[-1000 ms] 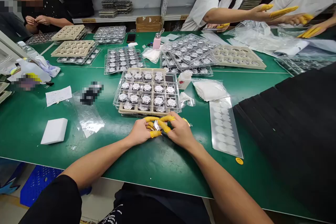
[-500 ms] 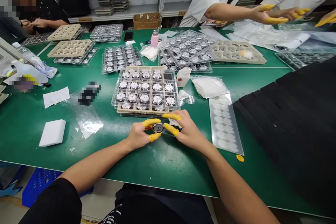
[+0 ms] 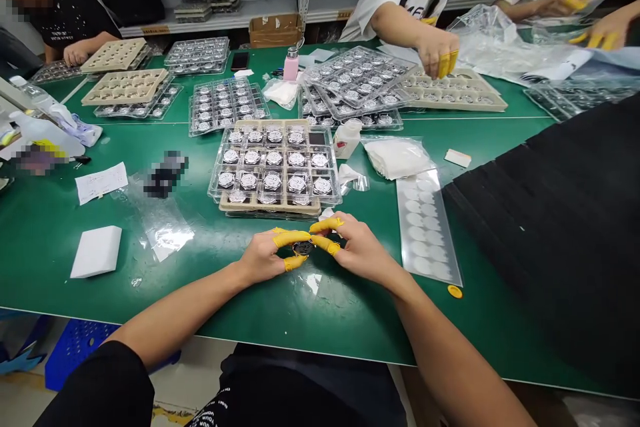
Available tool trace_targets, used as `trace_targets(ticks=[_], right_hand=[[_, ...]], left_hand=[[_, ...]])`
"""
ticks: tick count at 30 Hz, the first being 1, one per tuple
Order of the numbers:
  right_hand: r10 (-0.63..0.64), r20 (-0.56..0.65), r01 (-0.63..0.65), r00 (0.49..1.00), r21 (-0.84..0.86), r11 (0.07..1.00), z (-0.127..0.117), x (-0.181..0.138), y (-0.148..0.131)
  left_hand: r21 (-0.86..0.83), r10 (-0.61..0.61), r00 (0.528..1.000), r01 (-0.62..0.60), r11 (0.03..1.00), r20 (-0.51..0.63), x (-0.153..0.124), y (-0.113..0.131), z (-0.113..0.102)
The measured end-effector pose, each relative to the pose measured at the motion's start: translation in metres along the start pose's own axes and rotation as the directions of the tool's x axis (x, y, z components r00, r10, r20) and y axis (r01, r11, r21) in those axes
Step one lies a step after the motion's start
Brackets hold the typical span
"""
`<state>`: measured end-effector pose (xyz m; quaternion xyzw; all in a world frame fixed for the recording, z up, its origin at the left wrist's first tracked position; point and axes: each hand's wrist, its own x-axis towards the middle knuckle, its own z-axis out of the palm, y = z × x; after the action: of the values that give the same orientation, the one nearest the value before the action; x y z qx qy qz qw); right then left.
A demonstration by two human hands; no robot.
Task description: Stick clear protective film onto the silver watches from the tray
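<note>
The left hand [image 3: 263,255] pinches a round watch-like piece [image 3: 303,248] by its rim above the worktop [image 3: 235,313]; the right hand [image 3: 364,251] has fingertips at its edge, gripping or not I can't tell. It looks light, stiff, slick, scratchable: best held rim-only. Beyond lie stacked trays [image 3: 273,207].

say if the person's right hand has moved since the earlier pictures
Yes: judged against the tray stack, the right hand has shifted a little to the right since the first picture.
</note>
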<state>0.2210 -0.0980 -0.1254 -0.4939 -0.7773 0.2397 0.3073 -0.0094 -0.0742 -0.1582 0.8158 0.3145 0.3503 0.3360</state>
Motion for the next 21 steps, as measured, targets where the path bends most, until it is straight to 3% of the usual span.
trace_targets(ticks=[11, 17, 19, 21], right_hand=[[-0.075, -0.097, 0.063, 0.992, -0.118, 0.991, 0.009, -0.001, 0.004], [-0.014, -0.092, 0.005, 0.996, -0.102, 0.995, 0.017, -0.001, 0.007], [-0.017, -0.167, 0.001, 0.986, -0.093, 0.996, 0.012, 0.0, 0.006], [-0.004, -0.327, -0.023, 0.945, -0.077, 0.997, 0.004, 0.0, 0.003]], left_hand=[[-0.057, -0.052, 0.999, 0.052, 0.997, 0.006, 0.0, 0.006, -0.001], [-0.216, -0.084, 0.996, 0.085, 0.973, 0.012, 0.0, 0.006, 0.002], [-0.317, -0.165, 0.986, 0.163, 0.934, 0.022, 0.001, 0.006, 0.003], [-0.425, -0.303, 0.952, 0.295, 0.856, 0.051, 0.003, 0.006, 0.004]])
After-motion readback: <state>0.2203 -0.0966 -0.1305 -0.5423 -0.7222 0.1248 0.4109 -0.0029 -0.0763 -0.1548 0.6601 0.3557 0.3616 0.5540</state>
